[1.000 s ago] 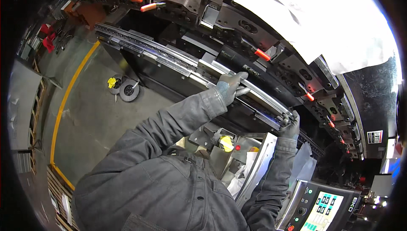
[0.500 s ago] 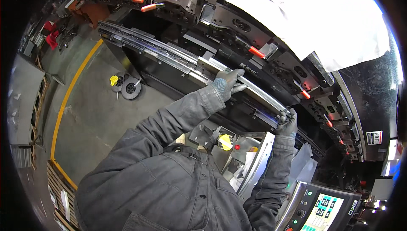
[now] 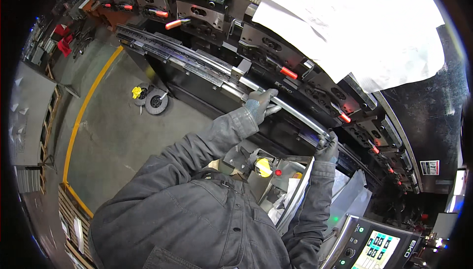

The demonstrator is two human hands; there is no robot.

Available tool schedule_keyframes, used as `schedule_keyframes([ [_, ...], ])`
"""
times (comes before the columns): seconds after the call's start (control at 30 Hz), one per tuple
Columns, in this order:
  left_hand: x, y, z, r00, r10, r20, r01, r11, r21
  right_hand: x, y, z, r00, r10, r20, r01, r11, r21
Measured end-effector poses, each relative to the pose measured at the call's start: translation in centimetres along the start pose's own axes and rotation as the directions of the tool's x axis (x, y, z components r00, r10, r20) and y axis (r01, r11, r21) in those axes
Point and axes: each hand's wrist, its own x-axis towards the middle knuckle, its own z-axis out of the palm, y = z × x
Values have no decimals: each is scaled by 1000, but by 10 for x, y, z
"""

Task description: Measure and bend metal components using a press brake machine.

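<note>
A long, shiny metal bar (image 3: 301,117) lies slantwise along the lower beam (image 3: 180,64) of a large bending machine. My left hand (image 3: 263,105), in a grey glove, is closed around the bar near its middle. Farther right, my gloved right hand (image 3: 327,148) grips the bar's near right end, with the fingertips curled over it. Behind the bar runs a dark cylinder-like housing (image 3: 268,79). A small metal block (image 3: 241,68) sits by the bar's left end. Whether the bar rests on the beam is hidden by my hands.
Clamps with red handles (image 3: 288,72) line the upper beam above my hands. White paper (image 3: 345,27) hangs at upper right. A control panel (image 3: 377,247) stands at lower right. Wire spools (image 3: 156,102) lie on the floor at left, near a yellow line (image 3: 81,121).
The whole view has shifted slightly. Both hands keep their hold on the bar, which now shows a narrower face, as if turned or lowered a little toward the beam.
</note>
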Motion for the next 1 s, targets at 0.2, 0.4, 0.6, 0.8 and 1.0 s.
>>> schedule_keyframes([
  [0.2, 3, 9, 5, 988, -146, -46, 139, 982, -131, -9, -2, 11, 1000, 14, 28, -15, 1000, 14],
  [0.4, 1, 9, 4, 956, -287, -56, 262, 927, -269, -18, -2, 11, 999, 15, 47, -17, 999, 32],
  [0.6, 4, 10, 4, 905, -423, -45, 372, 838, -398, -30, 2, 13, 998, 19, 65, -22, 998, 55],
  [0.8, 4, 11, 4, 834, -552, -17, 466, 719, -515, -39, 2, 9, 996, 27, 79, -33, 996, 77],
  [1.0, 7, 8, 1, 746, -664, 54, 548, 565, -617, -38, 0, 18, 997, 16, 77, -24, 995, 102],
])
